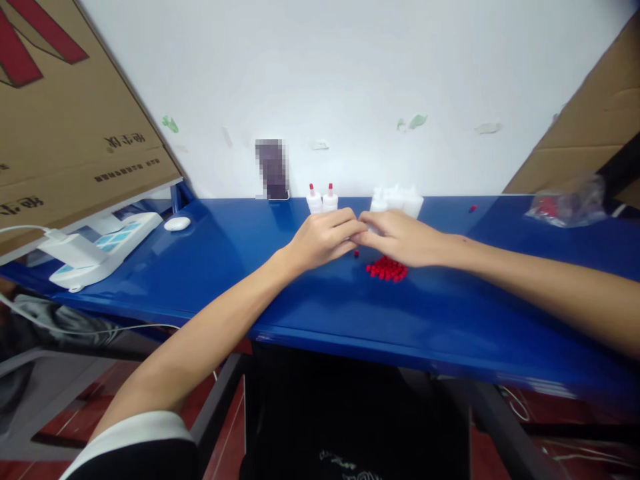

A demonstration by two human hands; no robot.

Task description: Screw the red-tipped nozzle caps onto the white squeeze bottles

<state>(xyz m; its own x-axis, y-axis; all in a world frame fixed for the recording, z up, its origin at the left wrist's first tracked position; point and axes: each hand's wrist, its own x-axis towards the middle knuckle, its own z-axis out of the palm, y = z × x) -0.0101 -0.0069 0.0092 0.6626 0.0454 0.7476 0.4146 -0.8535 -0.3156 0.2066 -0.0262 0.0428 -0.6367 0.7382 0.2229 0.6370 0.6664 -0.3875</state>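
Above the middle of the table, my left hand (323, 239) and my right hand (400, 237) meet at the fingertips. Both have their fingers curled closed; a trace of something whitish shows between them, but the fingers hide what it is. Just behind my left hand stand two white squeeze bottles (330, 203) with red-tipped nozzles. Behind my right hand is a cluster of white bottles (395, 198), partly covered by it. Small red caps (387, 269) lie in a pile in front of my right hand, and a single red cap (357, 253) sits below the fingertips.
Against the white wall leans a phone (279, 192), partly pixelated. On the blue table (310, 307) are a white earbud case (177, 224), a power strip (135, 230) with a plugged-in charger, another red cap (473, 208) and a clear plastic bag (567, 203). Cardboard (85, 107) stands at the left.
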